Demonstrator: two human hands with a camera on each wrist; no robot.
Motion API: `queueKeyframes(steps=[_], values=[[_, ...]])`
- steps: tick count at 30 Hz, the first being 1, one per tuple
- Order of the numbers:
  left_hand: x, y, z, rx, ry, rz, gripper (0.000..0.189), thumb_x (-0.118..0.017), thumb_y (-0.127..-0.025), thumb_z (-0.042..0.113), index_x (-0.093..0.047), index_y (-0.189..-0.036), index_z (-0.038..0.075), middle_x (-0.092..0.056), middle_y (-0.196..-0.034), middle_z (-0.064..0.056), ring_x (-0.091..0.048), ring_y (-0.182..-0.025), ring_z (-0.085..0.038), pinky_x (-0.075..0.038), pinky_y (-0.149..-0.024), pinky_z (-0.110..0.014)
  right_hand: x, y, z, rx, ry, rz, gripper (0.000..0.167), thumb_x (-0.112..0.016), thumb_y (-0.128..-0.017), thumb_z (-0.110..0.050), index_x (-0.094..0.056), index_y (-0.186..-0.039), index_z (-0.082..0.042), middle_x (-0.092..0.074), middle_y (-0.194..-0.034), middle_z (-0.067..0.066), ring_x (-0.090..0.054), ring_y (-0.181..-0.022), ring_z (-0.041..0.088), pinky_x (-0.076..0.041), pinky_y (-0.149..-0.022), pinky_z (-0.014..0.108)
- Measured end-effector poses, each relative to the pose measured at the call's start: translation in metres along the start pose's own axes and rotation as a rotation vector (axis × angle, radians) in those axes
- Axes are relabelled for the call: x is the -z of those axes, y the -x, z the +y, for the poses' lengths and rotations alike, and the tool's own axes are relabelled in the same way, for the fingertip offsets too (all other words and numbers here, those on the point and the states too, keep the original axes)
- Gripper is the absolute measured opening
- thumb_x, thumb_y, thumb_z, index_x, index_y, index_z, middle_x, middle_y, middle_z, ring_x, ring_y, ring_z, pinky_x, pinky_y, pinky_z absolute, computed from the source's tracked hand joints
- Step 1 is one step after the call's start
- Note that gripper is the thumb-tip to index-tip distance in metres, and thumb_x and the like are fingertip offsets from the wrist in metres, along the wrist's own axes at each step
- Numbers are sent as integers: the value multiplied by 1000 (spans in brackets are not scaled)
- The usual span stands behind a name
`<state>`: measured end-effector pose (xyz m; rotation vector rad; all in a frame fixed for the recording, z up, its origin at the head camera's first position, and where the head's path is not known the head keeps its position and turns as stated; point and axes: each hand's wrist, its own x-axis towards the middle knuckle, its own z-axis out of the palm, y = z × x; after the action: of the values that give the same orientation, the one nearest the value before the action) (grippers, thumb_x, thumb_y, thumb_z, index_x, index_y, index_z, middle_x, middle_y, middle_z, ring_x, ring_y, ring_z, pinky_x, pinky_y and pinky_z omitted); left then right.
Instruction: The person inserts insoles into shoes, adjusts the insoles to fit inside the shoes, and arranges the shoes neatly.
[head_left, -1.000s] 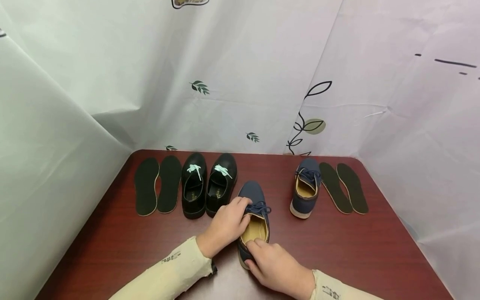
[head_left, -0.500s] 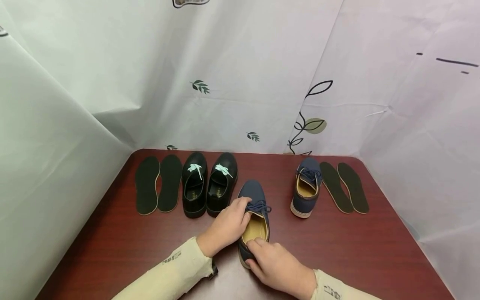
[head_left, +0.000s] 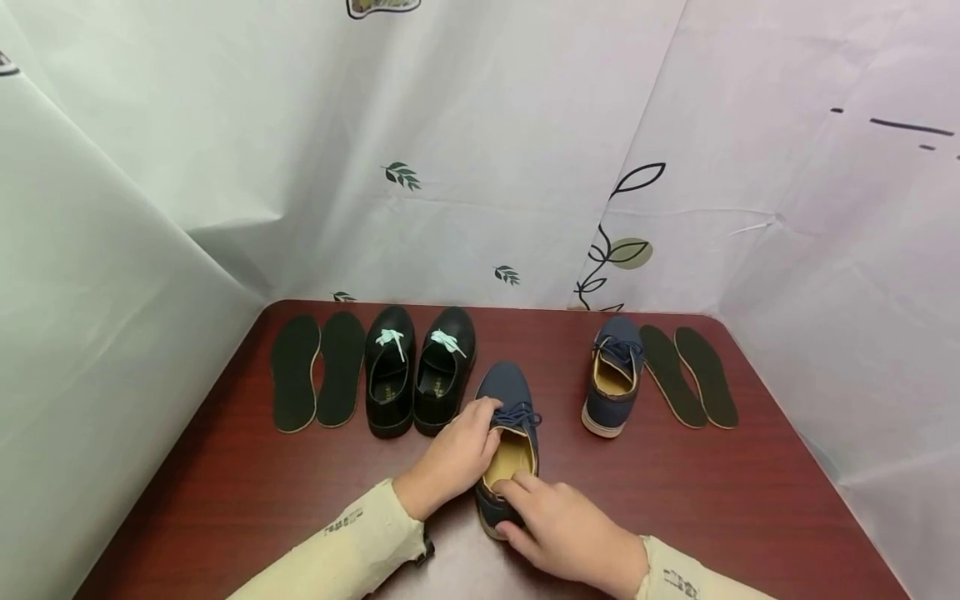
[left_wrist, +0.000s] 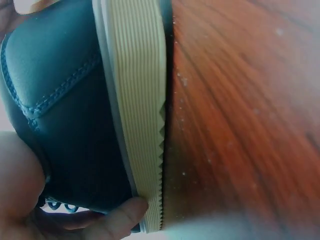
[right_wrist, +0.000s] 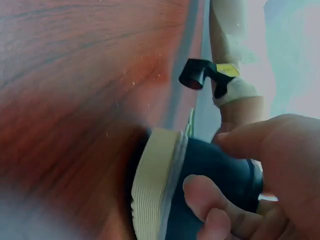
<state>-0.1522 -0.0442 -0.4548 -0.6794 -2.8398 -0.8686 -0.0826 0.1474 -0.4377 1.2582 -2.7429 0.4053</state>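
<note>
A navy lace-up shoe (head_left: 504,379) sits at the middle of the table, toe pointing away, its tan lining (head_left: 513,457) showing. My left hand (head_left: 452,457) grips its left side by the laces; the left wrist view shows a fingertip (left_wrist: 131,211) reaching down to the ribbed cream sole (left_wrist: 137,100). At the heel, my right hand (head_left: 573,531) holds the back collar, with fingers over the rim and the thumb low behind. The right wrist view has its fingertips (right_wrist: 202,192) against the dark upper (right_wrist: 212,162).
The matching navy shoe (head_left: 609,410) stands at the right, beside two dark insoles (head_left: 672,375) (head_left: 707,375). Two black shoes (head_left: 389,408) (head_left: 435,400) with pale laces stand left of centre, next to two more dark insoles (head_left: 294,375) (head_left: 340,371). A white patterned curtain (head_left: 480,167) encloses the reddish-brown table (head_left: 697,508).
My right hand has shifted slightly to the right at the heel, its thumb moving a little outward. The left hand and the shoe stay where they were.
</note>
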Motion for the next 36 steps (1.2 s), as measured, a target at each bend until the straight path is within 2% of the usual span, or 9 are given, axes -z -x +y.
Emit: queueKeyframes(steps=[4,8,11,14,21,25,28,31,36], values=[[-1,-1,-1,-13,-30,9,33,-51,-104,24,-53,-133,8,-61,-128,-12,-61,-117,-25,-51,-97,-42,11,3,12,33,-3,202,28,-65,-97,-36,-64,-119,-19,-60,-111,-7,-51,-65,-4,-47,-58,16],[-2,-2,-1,-9,-53,10,33,-51,-103,25,-54,-132,8,-61,-128,-12,-61,-118,-27,-50,-98,-43,24,7,31,68,16,391,19,-64,-97,-32,-67,-111,-20,-61,-107,-10,-47,-61,-7,-43,-57,12],[-3,-1,-1,0,-59,20,33,-51,-103,25,-54,-131,9,-61,-128,-11,-61,-118,-28,-50,-98,-43,32,9,48,65,65,485,17,-61,-97,-31,-69,-105,-18,-61,-97,-12,-47,-62,-6,-41,-55,12],[-3,-1,-1,0,-59,27,32,-50,-103,26,-55,-131,9,-61,-128,-11,-61,-118,-28,-50,-98,-43,39,13,65,12,129,539,16,-59,-96,-28,-70,-100,-18,-61,-89,-12,-53,-64,-4,-45,-55,16],[-3,-3,1,-10,-77,11,33,-50,-104,28,-55,-132,11,-61,-129,-12,-62,-117,-29,-50,-98,-43,55,30,105,-124,319,543,15,-57,-93,-29,-66,-84,-20,-60,-72,-11,-53,-57,3,-45,-50,28],[-5,-4,1,-10,-85,13,34,-50,-104,28,-55,-133,12,-61,-130,-12,-62,-117,-29,-50,-98,-43,60,40,132,-268,319,561,12,-61,-91,-25,-64,-81,-18,-55,-67,-9,-47,-53,5,-39,-46,28],[-5,-4,1,-5,-82,8,33,-50,-104,28,-55,-133,12,-61,-130,-11,-62,-117,-28,-50,-98,-43,61,47,152,-442,262,485,12,-66,-91,-21,-63,-80,-18,-52,-66,-7,-43,-54,8,-35,-48,27],[-5,-3,2,-5,-80,2,33,-50,-104,28,-56,-133,13,-62,-130,-11,-62,-117,-28,-50,-98,-43,60,52,169,-582,194,355,11,-68,-92,-20,-65,-83,-14,-55,-69,-2,-46,-57,11,-37,-51,30],[-5,-3,0,-3,-87,9,33,-51,-103,28,-56,-132,13,-62,-129,-11,-62,-116,-28,-50,-98,-43,58,57,190,-665,118,183,16,-64,-95,-22,-69,-98,-8,-62,-85,7,-55,-67,17,-46,-58,38]])
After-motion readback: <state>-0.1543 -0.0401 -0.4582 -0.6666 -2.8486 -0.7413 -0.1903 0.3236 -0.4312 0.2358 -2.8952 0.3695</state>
